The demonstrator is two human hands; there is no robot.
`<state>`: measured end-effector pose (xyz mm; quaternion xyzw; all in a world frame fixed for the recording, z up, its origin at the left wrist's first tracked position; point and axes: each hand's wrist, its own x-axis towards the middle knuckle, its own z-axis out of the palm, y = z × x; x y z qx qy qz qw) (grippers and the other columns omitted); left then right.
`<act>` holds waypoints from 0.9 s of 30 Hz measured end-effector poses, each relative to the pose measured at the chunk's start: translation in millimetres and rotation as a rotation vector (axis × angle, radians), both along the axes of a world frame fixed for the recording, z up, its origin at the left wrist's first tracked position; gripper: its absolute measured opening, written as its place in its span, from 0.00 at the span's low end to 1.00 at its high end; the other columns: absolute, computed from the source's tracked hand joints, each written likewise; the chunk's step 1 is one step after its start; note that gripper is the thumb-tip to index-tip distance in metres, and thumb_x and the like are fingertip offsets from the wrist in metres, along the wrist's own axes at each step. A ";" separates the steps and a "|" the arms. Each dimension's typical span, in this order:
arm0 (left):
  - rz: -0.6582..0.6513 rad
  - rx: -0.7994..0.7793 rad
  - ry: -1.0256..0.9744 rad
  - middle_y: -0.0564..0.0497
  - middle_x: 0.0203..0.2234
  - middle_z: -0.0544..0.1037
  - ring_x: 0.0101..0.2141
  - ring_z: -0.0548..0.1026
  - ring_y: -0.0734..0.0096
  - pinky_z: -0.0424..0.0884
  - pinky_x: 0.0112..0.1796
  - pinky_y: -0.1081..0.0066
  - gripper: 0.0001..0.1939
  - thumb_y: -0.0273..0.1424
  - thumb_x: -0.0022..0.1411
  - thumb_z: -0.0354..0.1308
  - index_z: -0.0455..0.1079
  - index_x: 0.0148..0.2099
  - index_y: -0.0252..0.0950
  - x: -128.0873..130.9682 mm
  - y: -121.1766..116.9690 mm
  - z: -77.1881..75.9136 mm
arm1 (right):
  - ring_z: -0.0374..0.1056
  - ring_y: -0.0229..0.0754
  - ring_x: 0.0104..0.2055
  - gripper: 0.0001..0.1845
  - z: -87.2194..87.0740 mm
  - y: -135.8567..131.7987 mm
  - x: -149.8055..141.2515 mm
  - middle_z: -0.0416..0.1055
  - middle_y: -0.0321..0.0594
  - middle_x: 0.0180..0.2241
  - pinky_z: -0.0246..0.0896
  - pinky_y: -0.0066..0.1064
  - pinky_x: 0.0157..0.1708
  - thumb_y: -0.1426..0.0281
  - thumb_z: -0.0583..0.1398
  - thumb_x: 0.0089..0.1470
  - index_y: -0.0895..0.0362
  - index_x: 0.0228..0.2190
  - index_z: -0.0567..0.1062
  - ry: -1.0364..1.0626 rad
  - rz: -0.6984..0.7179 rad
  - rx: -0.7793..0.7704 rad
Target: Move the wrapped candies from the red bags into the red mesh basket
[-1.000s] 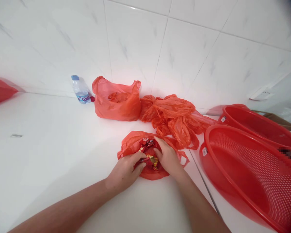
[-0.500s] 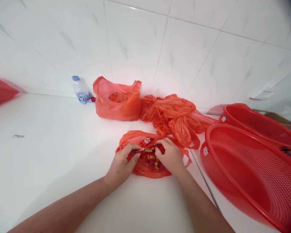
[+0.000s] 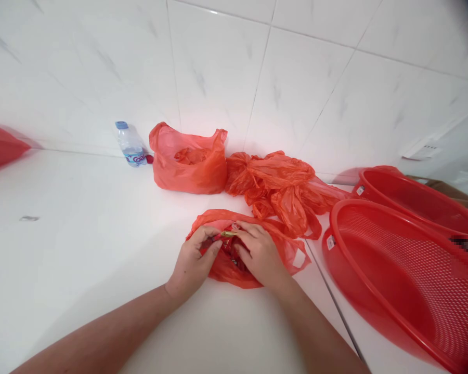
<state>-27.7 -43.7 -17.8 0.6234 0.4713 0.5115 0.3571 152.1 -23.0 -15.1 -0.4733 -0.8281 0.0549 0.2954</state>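
Observation:
An open red plastic bag (image 3: 234,280) lies on the white table, with shiny red-wrapped sweets (image 3: 236,259) partly visible inside. My left hand (image 3: 195,254) is closed over the bag's left side, pinching a sweet in a red and gold wrapper (image 3: 228,234) between thumb and fingers. The gold end of that wrapper points toward my right hand (image 3: 259,254). The right hand reaches into the bag from the right, thumb and fingers apart over the sweets. Its fingers cover part of the contents.
Behind stand another red bag (image 3: 189,174) and a heap of crumpled red bags (image 3: 283,174). A water bottle (image 3: 131,145) leans by the tiled wall (image 3: 218,67). Two red plastic baskets (image 3: 378,280) (image 3: 417,197) are at the right. A small wrapper scrap (image 3: 29,218) lies left.
My right hand has let go of a sweet and moved left and down over the bag's contents. The left hand keeps its sweet and has shifted slightly left and up.

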 end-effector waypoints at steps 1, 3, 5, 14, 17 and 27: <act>-0.004 -0.006 -0.004 0.51 0.36 0.76 0.38 0.74 0.69 0.71 0.42 0.67 0.06 0.32 0.63 0.53 0.67 0.41 0.38 0.0 0.1 0.2 | 0.58 0.47 0.58 0.19 -2.1 0.2 -3.4 0.66 0.40 0.55 0.54 0.43 0.57 0.74 0.53 0.57 0.54 0.50 0.72 -0.038 0.041 0.004; -0.014 -0.018 -0.003 0.51 0.35 0.76 0.38 0.74 0.69 0.71 0.42 0.67 0.06 0.33 0.63 0.53 0.68 0.42 0.38 -0.2 0.3 0.9 | 0.54 0.50 0.61 0.20 -6.5 1.0 -8.0 0.65 0.42 0.56 0.52 0.46 0.57 0.75 0.52 0.58 0.56 0.51 0.70 -0.096 0.080 0.001; -0.022 -0.028 0.003 0.51 0.35 0.76 0.38 0.74 0.69 0.70 0.42 0.67 0.07 0.33 0.63 0.52 0.68 0.42 0.38 -0.5 0.7 1.7 | 0.55 0.51 0.59 0.20 -9.2 1.5 -9.6 0.67 0.43 0.54 0.52 0.47 0.56 0.74 0.54 0.58 0.56 0.52 0.69 -0.118 0.079 -0.014; 0.022 -0.042 0.043 0.50 0.41 0.78 0.42 0.75 0.65 0.71 0.47 0.63 0.13 0.34 0.62 0.53 0.70 0.48 0.40 -1.4 0.5 2.8 | 0.60 0.48 0.50 0.08 -3.0 -0.6 -2.5 0.68 0.43 0.46 0.57 0.43 0.50 0.70 0.64 0.50 0.54 0.36 0.76 -0.078 0.047 -0.099; 0.000 -0.046 0.059 0.51 0.41 0.79 0.44 0.75 0.64 0.70 0.48 0.62 0.13 0.35 0.63 0.53 0.72 0.48 0.42 -1.8 0.6 3.0 | 0.60 0.48 0.50 0.12 -1.6 -1.3 -0.5 0.69 0.41 0.47 0.56 0.42 0.50 0.70 0.64 0.50 0.52 0.40 0.76 -0.107 0.083 -0.114; 0.008 -0.025 0.025 0.50 0.38 0.79 0.39 0.76 0.66 0.72 0.44 0.64 0.10 0.34 0.63 0.52 0.71 0.44 0.39 -3.5 0.7 3.5 | 0.61 0.44 0.45 0.07 9.0 -6.5 16.9 0.69 0.40 0.40 0.56 0.37 0.45 0.68 0.55 0.59 0.55 0.38 0.70 0.067 0.033 -0.110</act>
